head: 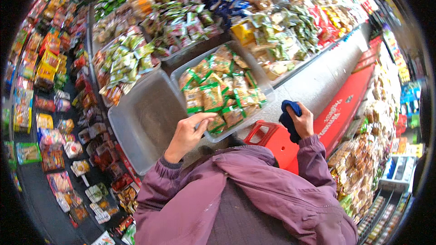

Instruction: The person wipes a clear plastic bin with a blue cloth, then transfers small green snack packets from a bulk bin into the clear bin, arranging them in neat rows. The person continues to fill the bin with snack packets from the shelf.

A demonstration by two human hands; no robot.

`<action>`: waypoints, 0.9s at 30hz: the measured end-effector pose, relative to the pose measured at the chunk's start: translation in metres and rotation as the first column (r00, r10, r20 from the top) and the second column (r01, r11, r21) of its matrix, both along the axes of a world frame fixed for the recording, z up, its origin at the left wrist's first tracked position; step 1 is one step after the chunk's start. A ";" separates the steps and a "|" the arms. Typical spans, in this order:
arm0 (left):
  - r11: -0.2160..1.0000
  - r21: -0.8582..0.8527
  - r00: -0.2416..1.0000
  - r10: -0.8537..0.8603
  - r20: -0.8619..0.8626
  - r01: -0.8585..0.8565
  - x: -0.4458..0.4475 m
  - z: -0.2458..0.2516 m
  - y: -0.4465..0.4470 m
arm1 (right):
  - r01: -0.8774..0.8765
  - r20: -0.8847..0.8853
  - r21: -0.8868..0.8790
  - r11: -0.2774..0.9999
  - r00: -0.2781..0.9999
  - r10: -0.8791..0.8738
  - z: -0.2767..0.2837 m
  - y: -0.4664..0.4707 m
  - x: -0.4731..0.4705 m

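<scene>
My right hand (304,121) grips a bunched dark blue cloth (288,126) above a red plastic stool (277,141). My left hand (189,132) hovers at the near left corner of a clear plastic bin (213,139), fingertips over the snack packets. Its fingers are curled with thumb and index close together; no object shows between them, and the finger undersides are hidden. Small clear packets with green trim (213,97) fill that bin. Left of it stands a second translucent bin (141,105) with a bare grey bottom.
Wrapped snacks in several bins (185,23) cover the display ahead. A shelf of packaged goods (51,126) runs along the left. On the right, a red panel with writing (344,105) fronts heaped bagged goods (357,156). Grey floor (322,71) shows between the displays.
</scene>
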State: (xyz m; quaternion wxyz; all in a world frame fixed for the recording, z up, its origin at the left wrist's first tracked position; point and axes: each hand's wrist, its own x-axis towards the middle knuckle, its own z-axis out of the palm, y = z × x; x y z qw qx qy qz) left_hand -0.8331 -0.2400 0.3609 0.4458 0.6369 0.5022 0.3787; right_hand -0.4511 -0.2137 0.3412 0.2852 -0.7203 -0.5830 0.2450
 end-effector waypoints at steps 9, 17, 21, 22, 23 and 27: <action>0.986 -0.040 0.986 0.166 0.033 -0.164 0.009 0.014 0.021 | 0.412 0.134 -0.252 0.876 0.911 -0.390 -0.165 0.038 0.135; 0.978 -0.145 0.989 0.150 0.009 -0.147 0.067 0.010 0.077 | 0.368 -0.076 -0.442 0.818 0.893 -0.443 -0.209 -0.010 0.133; 0.996 -0.091 1.000 0.010 -0.024 -0.012 0.098 0.011 0.087 | 0.353 -0.192 -0.470 0.809 0.854 -0.484 -0.243 -0.027 0.130; 0.995 -0.096 1.000 -0.030 -0.003 0.029 0.100 0.009 0.088 | 0.380 -0.126 -0.490 0.785 0.860 -0.495 -0.241 -0.033 0.125; 0.991 -0.113 0.998 -0.065 0.016 0.066 0.101 0.005 0.090 | 0.389 -0.117 -0.517 0.763 0.850 -0.513 -0.228 -0.041 0.120; 0.977 -0.089 0.980 -0.194 0.031 0.196 0.099 0.000 0.101 | 0.493 -0.079 -0.462 0.737 0.805 -0.588 -0.205 -0.091 0.099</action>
